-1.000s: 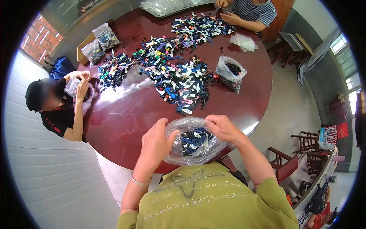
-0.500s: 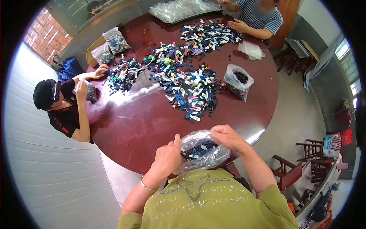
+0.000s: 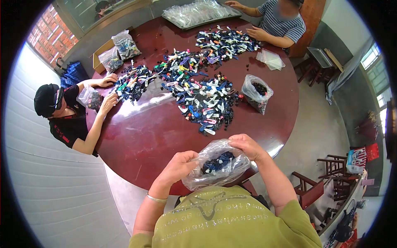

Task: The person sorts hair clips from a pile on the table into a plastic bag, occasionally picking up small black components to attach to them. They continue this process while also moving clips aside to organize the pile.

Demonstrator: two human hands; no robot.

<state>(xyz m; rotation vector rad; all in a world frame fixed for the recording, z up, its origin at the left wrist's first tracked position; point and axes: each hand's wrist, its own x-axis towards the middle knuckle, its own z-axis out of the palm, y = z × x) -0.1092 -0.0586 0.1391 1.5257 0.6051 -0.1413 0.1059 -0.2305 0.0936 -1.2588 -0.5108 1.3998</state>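
Currently L hand (image 3: 180, 163) & R hand (image 3: 246, 146) fingers clenched on plastic bag (image 3: 217, 165) between them, part-full of small pieces; big heap (image 3: 202, 101) loose on desk (image 3: 144, 132) beyond fingers, unbagged.

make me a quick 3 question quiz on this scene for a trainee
1. True or false: the left hand and the right hand both grip the clear plastic bag.
2. Pick one: seen from the wearer, the open bag of dark pieces on the round table stands A) left of the nearest pile of small coloured pieces, B) right of it, C) on top of it.
3. Fill in: besides the wearer, ___ people sit at the table.

Key: 1 true; 2 B; 3 two, the person in a black cap and the person in a striped shirt.
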